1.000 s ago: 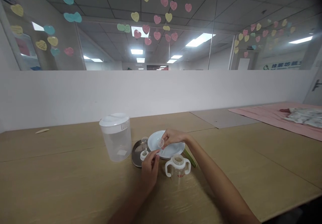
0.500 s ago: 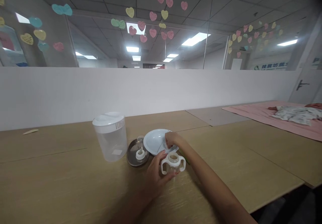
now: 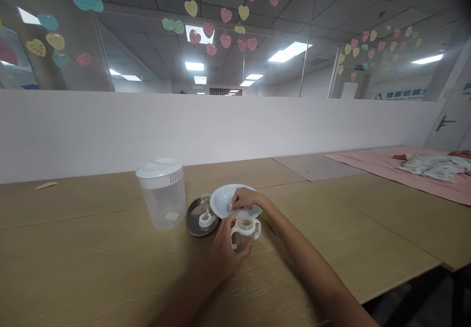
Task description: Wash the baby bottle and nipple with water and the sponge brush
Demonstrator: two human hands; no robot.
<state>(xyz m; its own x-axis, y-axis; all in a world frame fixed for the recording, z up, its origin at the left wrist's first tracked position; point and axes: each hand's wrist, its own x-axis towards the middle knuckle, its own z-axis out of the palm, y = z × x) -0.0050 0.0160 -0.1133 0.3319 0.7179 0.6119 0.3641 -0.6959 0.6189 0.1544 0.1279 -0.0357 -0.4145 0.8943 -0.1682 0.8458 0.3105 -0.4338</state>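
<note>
Now our left hand point(image 3: 225, 247) grasps the clear, white-handled round bottle point(image 3: 244, 238) mouth-up at lower centre, just below our right hand point(image 3: 244, 198), whose grip we cannot tell.

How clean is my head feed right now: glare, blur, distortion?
Head view: ceiling lights wash out to white; head view: left forearm looks soft, two-handled bottle reads more clearly; head view: the door leans, suggesting wide-angle distortion, and the upper right corner is dark.

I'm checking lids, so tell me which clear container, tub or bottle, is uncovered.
The two-handled bottle, held by the left hand: its mouth is open, while the larger tub, left of the metal tray, has a white lid on.
</note>
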